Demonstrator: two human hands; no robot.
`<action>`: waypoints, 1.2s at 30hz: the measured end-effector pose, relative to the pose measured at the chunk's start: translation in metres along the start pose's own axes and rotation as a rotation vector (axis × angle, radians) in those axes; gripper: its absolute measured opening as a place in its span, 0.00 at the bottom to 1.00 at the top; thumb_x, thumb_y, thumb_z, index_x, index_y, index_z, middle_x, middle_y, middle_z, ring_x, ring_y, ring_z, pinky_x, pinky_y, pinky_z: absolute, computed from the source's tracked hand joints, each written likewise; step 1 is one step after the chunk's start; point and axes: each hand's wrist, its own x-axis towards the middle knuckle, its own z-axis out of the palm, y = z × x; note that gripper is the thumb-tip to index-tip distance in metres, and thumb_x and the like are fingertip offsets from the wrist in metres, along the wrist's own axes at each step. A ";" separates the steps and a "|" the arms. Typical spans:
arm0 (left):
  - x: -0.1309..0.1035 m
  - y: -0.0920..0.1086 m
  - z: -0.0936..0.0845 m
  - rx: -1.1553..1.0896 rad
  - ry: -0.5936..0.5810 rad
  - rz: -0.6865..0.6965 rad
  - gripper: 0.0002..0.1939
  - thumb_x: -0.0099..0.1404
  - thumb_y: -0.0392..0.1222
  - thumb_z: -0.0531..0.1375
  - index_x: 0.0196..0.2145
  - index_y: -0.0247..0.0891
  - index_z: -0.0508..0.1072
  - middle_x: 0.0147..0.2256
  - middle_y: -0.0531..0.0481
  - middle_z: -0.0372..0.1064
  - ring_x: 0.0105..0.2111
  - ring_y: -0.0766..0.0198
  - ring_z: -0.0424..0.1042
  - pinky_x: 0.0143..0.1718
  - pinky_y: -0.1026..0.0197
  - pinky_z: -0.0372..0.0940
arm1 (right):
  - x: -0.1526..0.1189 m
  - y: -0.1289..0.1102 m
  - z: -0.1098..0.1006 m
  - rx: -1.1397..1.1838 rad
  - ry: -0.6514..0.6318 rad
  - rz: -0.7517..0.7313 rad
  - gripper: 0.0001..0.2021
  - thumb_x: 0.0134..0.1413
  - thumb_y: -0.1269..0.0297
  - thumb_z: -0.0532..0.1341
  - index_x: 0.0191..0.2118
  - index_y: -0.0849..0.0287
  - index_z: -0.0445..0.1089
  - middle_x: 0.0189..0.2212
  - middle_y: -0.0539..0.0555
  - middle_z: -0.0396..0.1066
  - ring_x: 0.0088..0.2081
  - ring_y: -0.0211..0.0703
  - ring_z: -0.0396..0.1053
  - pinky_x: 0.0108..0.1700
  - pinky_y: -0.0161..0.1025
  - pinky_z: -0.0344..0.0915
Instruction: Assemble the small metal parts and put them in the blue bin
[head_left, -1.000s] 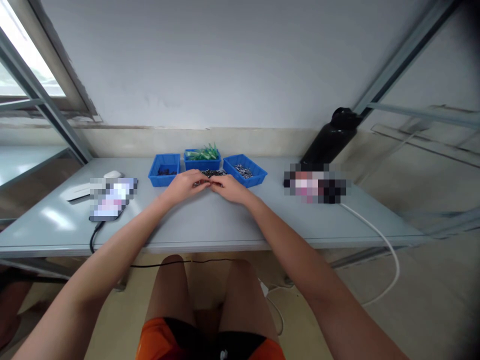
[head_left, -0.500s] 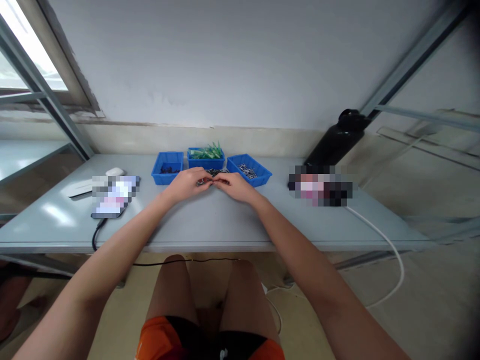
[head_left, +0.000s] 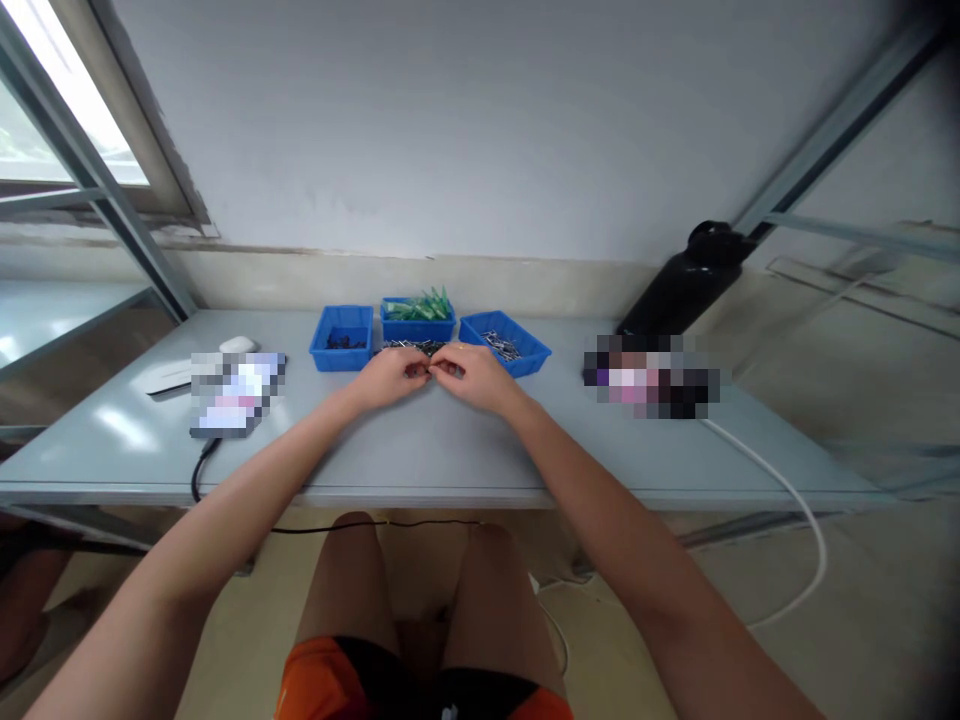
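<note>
Your left hand [head_left: 390,379] and right hand [head_left: 475,376] meet near frame centre, fingertips drawn narrow; whether they hold anything is unclear. Small metallic pieces [head_left: 411,346] lie just above, below the middle blue bin [head_left: 418,329].

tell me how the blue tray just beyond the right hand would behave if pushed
The blue tray would likely slide rather than tip, since it is low and broad. Its straight, evenly shaped walls suggest it is fairly stiff. The slim shiny pieces inside would probably shift, as they lie loose in a jumble.
</note>
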 end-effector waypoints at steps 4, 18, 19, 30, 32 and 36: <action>0.001 -0.003 -0.004 -0.042 0.049 -0.006 0.07 0.60 0.37 0.58 0.35 0.34 0.76 0.30 0.50 0.74 0.29 0.66 0.70 0.32 0.66 0.63 | 0.000 -0.001 -0.001 0.021 0.029 0.032 0.09 0.57 0.63 0.55 0.35 0.59 0.72 0.28 0.53 0.70 0.31 0.39 0.64 0.37 0.36 0.59; -0.016 -0.056 -0.072 0.509 0.267 -0.603 0.09 0.58 0.40 0.59 0.34 0.38 0.78 0.31 0.42 0.76 0.31 0.50 0.73 0.33 0.53 0.66 | -0.001 0.021 0.000 -0.199 -0.247 0.269 0.10 0.59 0.68 0.57 0.44 0.61 0.73 0.38 0.57 0.71 0.41 0.43 0.68 0.45 0.37 0.61; -0.017 -0.059 -0.070 0.510 0.256 -0.605 0.08 0.57 0.41 0.59 0.33 0.39 0.78 0.31 0.42 0.76 0.31 0.51 0.73 0.33 0.53 0.66 | -0.001 0.022 0.001 -0.232 -0.263 0.284 0.11 0.59 0.69 0.57 0.45 0.61 0.73 0.39 0.57 0.71 0.41 0.43 0.68 0.45 0.37 0.61; -0.003 -0.016 -0.038 0.234 0.001 -0.081 0.15 0.63 0.43 0.54 0.42 0.37 0.77 0.36 0.46 0.77 0.34 0.60 0.73 0.37 0.62 0.66 | -0.003 0.025 0.010 -0.422 -0.272 0.312 0.12 0.61 0.69 0.54 0.46 0.60 0.72 0.45 0.62 0.69 0.48 0.50 0.67 0.44 0.40 0.62; -0.003 -0.016 -0.030 0.237 -0.084 -0.053 0.13 0.63 0.42 0.54 0.38 0.38 0.78 0.34 0.47 0.77 0.31 0.61 0.74 0.34 0.63 0.66 | -0.004 0.027 0.011 -0.443 -0.262 0.315 0.13 0.61 0.70 0.54 0.47 0.60 0.72 0.45 0.62 0.69 0.48 0.50 0.68 0.44 0.40 0.62; -0.007 -0.027 -0.022 0.413 -0.131 -0.202 0.10 0.60 0.41 0.57 0.25 0.38 0.76 0.23 0.46 0.73 0.25 0.59 0.72 0.28 0.62 0.65 | -0.003 0.031 0.012 -0.443 -0.288 0.320 0.16 0.60 0.76 0.50 0.46 0.61 0.73 0.43 0.62 0.71 0.45 0.48 0.69 0.44 0.39 0.61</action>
